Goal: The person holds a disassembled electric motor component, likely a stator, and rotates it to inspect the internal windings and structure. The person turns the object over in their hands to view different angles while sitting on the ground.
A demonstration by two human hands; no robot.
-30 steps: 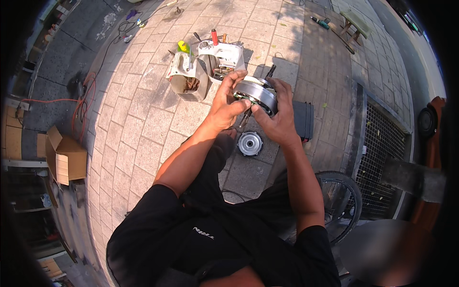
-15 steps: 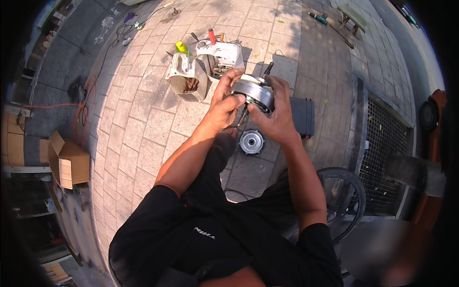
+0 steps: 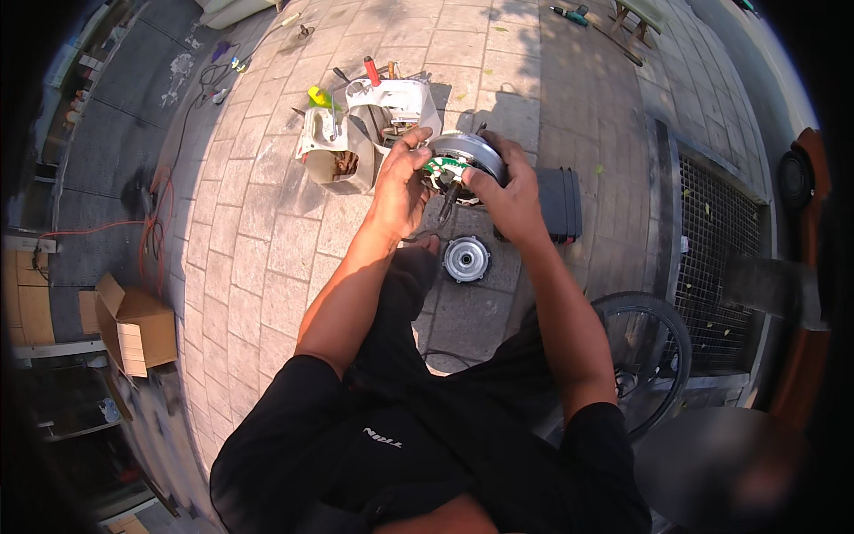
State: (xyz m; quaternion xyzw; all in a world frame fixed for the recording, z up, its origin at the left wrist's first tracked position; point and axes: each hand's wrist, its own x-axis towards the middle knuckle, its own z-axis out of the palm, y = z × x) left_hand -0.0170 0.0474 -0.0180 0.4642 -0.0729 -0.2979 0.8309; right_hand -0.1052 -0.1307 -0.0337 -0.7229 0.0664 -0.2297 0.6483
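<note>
Head view: both hands hold a round motor point(image 3: 463, 165) between them. The left hand point(image 3: 400, 191) pinches its near edge; the right hand point(image 3: 509, 198) clamps its right rim, face tilted toward the person.

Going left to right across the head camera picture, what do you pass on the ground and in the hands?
Cardboard box → white plastic housing parts → left hand → round motor held in both hands → right hand → black case → wheel → metal drain grate.

Black short-sleeved shirt, small pale chest mark, dark trousers, bare forearms
</note>
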